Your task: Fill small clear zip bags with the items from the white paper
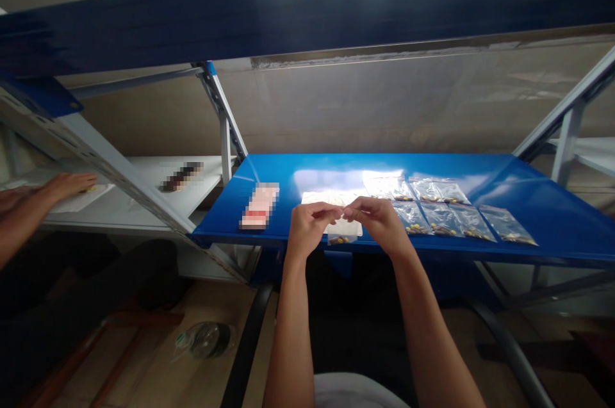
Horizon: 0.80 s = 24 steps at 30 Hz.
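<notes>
Small clear bag point(342, 239) w/ yellow bits lies on blue steel shelf point(542, 216), just below the hands at 6 o'clock, overlapping lower edge of white sheet point(346, 227). L hand point(307, 230) & R hand point(379, 223) hover just above it, thumbs & index fingers pinched almost shut, tips nearly meeting at centre. Anything thin between them is too small to tell. Approx. 6 more clear bags point(442, 219) w/ yellow bits lie in 2 rows at 3 o'clock of the hands, edges close or overlapping. Blurred pink-red packet point(259, 206) sits at 9 o'clock on same shelf. Far 9 o'clock: co-worker's hand point(70, 186), fingers extended, rests on paper sheet point(81, 198) on white shelf point(144, 219), w/ blurred dark object point(181, 176) nearby. Blue shelf beam point(307, 11) crosses at 12 o'clock.
</notes>
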Each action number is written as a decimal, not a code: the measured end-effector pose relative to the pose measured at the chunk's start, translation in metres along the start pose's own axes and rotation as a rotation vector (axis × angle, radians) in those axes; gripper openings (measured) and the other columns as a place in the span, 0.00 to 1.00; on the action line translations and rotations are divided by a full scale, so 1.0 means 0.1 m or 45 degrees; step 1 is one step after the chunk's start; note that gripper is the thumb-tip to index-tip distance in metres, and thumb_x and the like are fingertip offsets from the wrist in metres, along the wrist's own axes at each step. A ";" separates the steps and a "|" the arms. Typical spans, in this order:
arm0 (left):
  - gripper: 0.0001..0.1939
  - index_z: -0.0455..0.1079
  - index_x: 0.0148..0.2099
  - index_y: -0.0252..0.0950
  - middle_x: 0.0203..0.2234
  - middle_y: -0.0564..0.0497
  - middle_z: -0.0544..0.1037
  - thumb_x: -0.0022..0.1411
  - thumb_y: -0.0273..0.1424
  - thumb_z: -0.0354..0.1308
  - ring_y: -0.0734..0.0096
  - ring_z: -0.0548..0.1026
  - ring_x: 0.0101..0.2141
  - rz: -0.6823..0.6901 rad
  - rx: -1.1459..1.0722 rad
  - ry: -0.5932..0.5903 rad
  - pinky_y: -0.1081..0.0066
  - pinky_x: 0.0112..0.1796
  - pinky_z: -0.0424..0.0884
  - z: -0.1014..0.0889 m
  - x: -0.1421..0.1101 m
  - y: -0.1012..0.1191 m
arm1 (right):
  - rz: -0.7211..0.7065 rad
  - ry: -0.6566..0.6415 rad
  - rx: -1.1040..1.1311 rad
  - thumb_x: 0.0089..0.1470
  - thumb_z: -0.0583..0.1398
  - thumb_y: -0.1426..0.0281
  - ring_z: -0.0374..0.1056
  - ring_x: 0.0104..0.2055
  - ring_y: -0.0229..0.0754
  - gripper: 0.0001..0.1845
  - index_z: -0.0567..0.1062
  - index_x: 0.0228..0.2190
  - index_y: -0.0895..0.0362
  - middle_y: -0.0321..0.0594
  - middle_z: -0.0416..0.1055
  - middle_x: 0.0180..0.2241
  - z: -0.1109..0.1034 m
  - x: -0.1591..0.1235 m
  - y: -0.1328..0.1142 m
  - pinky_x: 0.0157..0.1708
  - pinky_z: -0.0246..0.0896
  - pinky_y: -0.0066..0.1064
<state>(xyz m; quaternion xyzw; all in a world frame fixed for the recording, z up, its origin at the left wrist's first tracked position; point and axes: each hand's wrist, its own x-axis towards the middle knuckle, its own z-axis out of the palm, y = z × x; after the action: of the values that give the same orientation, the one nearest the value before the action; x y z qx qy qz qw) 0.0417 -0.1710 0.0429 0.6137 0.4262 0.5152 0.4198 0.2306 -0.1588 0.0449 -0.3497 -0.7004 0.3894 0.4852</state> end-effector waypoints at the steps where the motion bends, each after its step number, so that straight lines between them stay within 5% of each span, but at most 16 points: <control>1: 0.14 0.84 0.40 0.35 0.32 0.47 0.85 0.60 0.40 0.68 0.65 0.79 0.31 -0.009 -0.029 -0.038 0.69 0.34 0.74 0.02 -0.01 0.02 | 0.009 -0.005 -0.001 0.59 0.66 0.58 0.74 0.32 0.44 0.14 0.81 0.28 0.56 0.40 0.79 0.27 -0.05 -0.02 -0.02 0.34 0.68 0.33; 6: 0.17 0.83 0.47 0.36 0.33 0.46 0.85 0.66 0.42 0.63 0.62 0.82 0.36 -0.034 -0.060 -0.159 0.68 0.38 0.75 0.20 -0.01 0.08 | 0.234 0.058 -0.077 0.58 0.66 0.56 0.77 0.31 0.46 0.16 0.84 0.32 0.56 0.42 0.81 0.28 -0.35 -0.16 -0.12 0.28 0.68 0.31; 12: 0.17 0.82 0.41 0.34 0.29 0.46 0.84 0.67 0.44 0.61 0.64 0.82 0.32 -0.063 -0.076 -0.079 0.71 0.30 0.73 0.65 0.09 0.04 | 0.359 -0.142 -0.181 0.59 0.63 0.56 0.80 0.33 0.46 0.17 0.85 0.34 0.57 0.44 0.83 0.31 -0.86 -0.26 -0.17 0.28 0.71 0.30; 17: 0.19 0.77 0.54 0.36 0.38 0.44 0.85 0.65 0.40 0.65 0.63 0.83 0.38 -0.076 -0.238 -0.303 0.69 0.37 0.79 1.30 0.29 0.00 | 0.487 0.163 -0.263 0.54 0.66 0.54 0.80 0.32 0.47 0.19 0.85 0.33 0.59 0.46 0.82 0.28 -1.52 -0.33 -0.15 0.26 0.69 0.29; 22: 0.09 0.79 0.46 0.32 0.33 0.43 0.84 0.65 0.31 0.65 0.65 0.83 0.33 -0.093 -0.292 -0.390 0.69 0.33 0.80 2.14 0.77 -0.16 | 0.617 0.121 -0.252 0.52 0.69 0.51 0.80 0.40 0.50 0.25 0.83 0.43 0.59 0.49 0.83 0.37 -2.27 -0.52 -0.01 0.33 0.73 0.30; 24: 0.10 0.78 0.47 0.31 0.33 0.43 0.84 0.65 0.29 0.65 0.67 0.83 0.31 -0.107 -0.235 -0.399 0.69 0.34 0.80 2.49 1.02 -0.26 | 0.653 0.235 -0.262 0.48 0.73 0.56 0.80 0.39 0.49 0.28 0.80 0.46 0.59 0.47 0.83 0.35 -2.53 -0.59 0.17 0.32 0.73 0.29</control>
<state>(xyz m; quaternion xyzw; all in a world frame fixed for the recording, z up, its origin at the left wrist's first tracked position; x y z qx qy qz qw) 0.2964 -0.0847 0.0170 0.6270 0.3317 0.4322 0.5569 0.4899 -0.1506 0.0626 -0.5967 -0.5780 0.3928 0.3945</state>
